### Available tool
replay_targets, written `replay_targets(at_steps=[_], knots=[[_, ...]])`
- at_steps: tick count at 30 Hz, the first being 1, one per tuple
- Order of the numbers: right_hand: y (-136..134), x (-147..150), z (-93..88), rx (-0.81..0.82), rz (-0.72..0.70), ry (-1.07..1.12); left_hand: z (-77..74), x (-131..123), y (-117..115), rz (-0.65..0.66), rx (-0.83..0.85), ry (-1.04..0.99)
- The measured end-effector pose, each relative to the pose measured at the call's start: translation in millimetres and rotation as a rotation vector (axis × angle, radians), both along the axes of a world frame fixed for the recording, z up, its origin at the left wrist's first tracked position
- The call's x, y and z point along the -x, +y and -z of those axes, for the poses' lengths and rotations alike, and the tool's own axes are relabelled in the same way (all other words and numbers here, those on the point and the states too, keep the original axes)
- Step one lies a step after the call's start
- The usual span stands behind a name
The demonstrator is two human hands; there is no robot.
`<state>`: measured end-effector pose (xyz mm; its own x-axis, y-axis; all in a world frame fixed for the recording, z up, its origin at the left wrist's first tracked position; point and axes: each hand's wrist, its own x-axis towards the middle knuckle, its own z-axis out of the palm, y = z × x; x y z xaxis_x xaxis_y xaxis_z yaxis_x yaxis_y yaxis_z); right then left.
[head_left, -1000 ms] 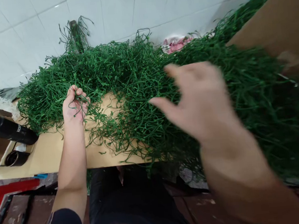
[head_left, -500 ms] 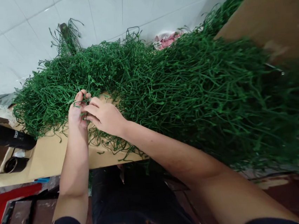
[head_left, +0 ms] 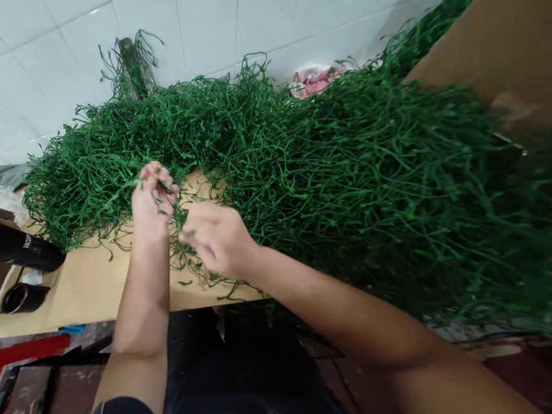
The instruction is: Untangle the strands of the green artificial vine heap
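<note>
A large heap of thin green plastic-looking stems (head_left: 310, 158) spreads across the cardboard-covered table (head_left: 88, 283). My left hand (head_left: 155, 192), palm up with its fingers curled, holds a few green stems near the heap's front left edge. Just right of it and nearer to me is my right hand (head_left: 217, 235), blurred by motion, its fingers pinched around a green piece. The two hands are apart, with bits of green between them. Loose stems lie on the cardboard beneath.
A black flask (head_left: 13, 245) lies at the left beside a dark round cup-like object (head_left: 24, 297). Behind the heap, a white bowl holds pink and white material (head_left: 315, 81). A large cardboard sheet (head_left: 498, 29) leans at the right; a tiled wall is behind.
My right hand has drawn away from my left, to the right and toward me. My left hand has shifted slightly right, stems still in it. The view has moved a little.
</note>
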<state>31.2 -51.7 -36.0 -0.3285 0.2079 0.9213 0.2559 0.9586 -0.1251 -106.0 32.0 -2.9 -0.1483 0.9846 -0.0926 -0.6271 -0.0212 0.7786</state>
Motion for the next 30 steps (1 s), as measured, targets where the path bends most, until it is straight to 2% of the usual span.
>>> replay_targets(at_steps=[2,3,5,8,10,12,15,17,21,25,30], knots=[[-18.4,-2.3,-5.4,-0.104,-0.148,-0.064,0.6,12.0,4.2,-0.149,0.038,-0.053],[-22.8,-3.3,-8.2,-0.137,-0.176,-0.101,0.8,17.6,4.1,-0.191,0.024,-0.065],[-18.1,-5.2,-12.5,-0.079,-0.078,-0.083,0.3,24.6,-0.4,-0.139,-0.039,-0.055],[13.3,-6.3,-12.7,0.156,0.178,-0.038,-1.9,22.9,-11.2,0.022,-0.09,-0.046],[33.2,-3.9,-8.9,0.276,0.242,-0.06,-3.2,18.2,-14.7,0.068,-0.063,-0.084],[43.0,1.8,-3.8,0.351,0.248,-0.147,-4.0,14.1,-14.0,0.085,-0.009,-0.126],[43.8,14.2,1.3,0.461,0.27,-0.317,-4.4,10.2,-10.4,0.088,0.054,-0.15],[43.3,22.6,1.4,0.548,0.311,-0.356,-4.1,8.2,-9.7,0.06,0.052,-0.14],[48.1,34.4,-1.6,0.715,0.342,-0.344,-0.4,5.1,-11.9,0.003,0.006,-0.05],[51.9,39.0,-2.5,0.814,0.286,-0.296,6.9,1.8,-12.1,-0.007,-0.076,0.076],[55.4,35.5,-5.9,0.831,0.251,-0.147,12.2,-1.9,-13.4,-0.02,-0.13,0.075]])
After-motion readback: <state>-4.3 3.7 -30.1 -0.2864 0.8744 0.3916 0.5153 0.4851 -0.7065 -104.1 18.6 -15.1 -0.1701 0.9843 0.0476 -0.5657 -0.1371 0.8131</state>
